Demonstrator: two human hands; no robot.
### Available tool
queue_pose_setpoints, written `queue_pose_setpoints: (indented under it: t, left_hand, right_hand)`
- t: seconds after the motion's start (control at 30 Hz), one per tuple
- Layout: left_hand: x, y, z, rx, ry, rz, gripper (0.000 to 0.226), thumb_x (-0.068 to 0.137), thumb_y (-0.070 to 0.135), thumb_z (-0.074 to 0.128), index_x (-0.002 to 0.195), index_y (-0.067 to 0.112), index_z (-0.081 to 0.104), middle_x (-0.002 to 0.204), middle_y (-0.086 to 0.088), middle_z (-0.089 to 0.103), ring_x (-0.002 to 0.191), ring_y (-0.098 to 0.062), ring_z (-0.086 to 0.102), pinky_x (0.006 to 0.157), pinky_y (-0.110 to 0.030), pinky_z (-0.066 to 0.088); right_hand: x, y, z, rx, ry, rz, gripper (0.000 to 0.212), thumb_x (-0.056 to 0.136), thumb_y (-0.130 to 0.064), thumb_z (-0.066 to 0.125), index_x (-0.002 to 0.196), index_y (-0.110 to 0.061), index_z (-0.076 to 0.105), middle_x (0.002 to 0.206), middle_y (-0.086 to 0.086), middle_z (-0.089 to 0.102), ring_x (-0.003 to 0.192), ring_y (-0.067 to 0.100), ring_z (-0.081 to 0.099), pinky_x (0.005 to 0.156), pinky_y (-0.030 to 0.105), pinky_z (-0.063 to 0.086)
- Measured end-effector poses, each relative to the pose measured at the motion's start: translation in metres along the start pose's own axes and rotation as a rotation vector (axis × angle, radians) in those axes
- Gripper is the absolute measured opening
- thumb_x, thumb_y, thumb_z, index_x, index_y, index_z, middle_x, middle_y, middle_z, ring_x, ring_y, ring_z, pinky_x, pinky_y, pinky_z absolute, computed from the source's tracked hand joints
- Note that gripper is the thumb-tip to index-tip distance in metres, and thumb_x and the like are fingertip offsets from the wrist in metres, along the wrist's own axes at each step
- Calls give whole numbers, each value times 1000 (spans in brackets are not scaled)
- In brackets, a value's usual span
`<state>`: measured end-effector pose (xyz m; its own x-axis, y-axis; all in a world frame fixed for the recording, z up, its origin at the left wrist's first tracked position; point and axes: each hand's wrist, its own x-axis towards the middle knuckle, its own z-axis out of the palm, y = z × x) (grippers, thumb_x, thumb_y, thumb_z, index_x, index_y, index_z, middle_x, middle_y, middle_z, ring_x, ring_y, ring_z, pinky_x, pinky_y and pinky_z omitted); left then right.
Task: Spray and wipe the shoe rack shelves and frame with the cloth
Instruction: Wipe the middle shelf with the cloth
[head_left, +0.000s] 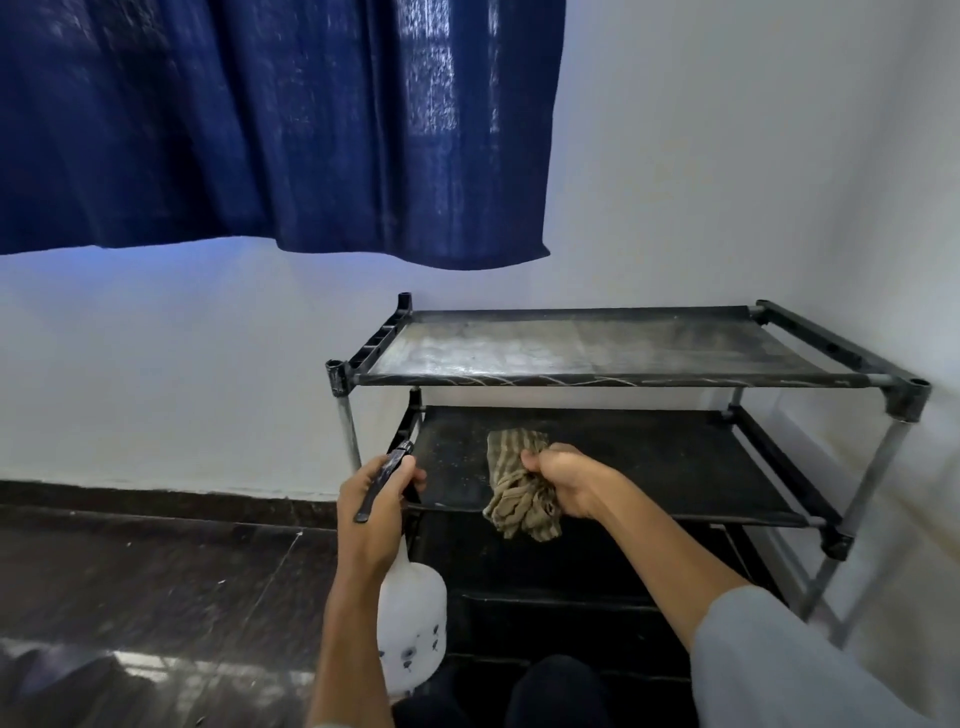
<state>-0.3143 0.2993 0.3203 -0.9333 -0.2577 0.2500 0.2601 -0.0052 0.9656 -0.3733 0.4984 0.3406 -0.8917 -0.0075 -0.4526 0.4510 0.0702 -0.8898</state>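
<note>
Cloth (519, 488), striped and bunched, sits in my right hand (563, 486), whose fingers curl tight round it, its upper end lying on the front part of the shoe rack's (623, 374) dark middle shelf (649, 462) and its lower end hanging over the front edge. My left hand (371, 501) grips the neck of the white spray bottle (413, 623), fingers wrapped about the black trigger head, nozzle aimed at the left end of that same shelf; the top shelf (597, 345) above shows pale smears, and a blue curtain (270, 124) hangs over the white wall behind
</note>
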Motion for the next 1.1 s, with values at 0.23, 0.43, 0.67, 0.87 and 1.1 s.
queue_pose_setpoints:
  t: [0.23,0.43,0.67,0.87,1.1]
  left_hand:
    - [18,-19,-9,65,-8,-57,29,87,25,63,81,-2,70,83,-22,70,89,-39,66,84,-45,52]
    - [20,-45,-13,112,88,-175,29,93,21,62,93,-8,66,102,-30,63,102,-40,62,96,-51,48]
    - [29,-58,-21,147,84,-113,31,95,16,58,76,-7,65,78,-32,63,70,-34,60,74,-48,50]
    - [31,-66,-17,135,104,-135,34,94,17,59,72,-8,59,65,-18,57,65,-23,54,66,-37,44]
    - [28,-75,-10,126,133,-206,37,94,19,58,70,-9,58,64,-18,55,64,-25,54,68,-38,45]
  right_hand:
    - [56,-14,28,-511,-28,-176,45,99,-32,42,138,-8,38,136,13,47,123,27,48,100,36,42]
    - [88,-23,65,-958,-197,-300,40,100,-34,41,132,-11,50,138,13,46,127,30,44,101,38,35]
    - [106,10,97,-1183,-138,-506,45,90,-50,54,130,-31,52,132,2,43,122,28,47,96,42,43]
    - [123,15,88,-1155,-180,-678,33,80,-23,74,112,-29,67,116,-6,61,105,16,59,90,35,49]
    - [163,4,98,-1134,228,-745,23,86,-21,66,109,-20,69,116,0,66,110,25,60,86,32,47]
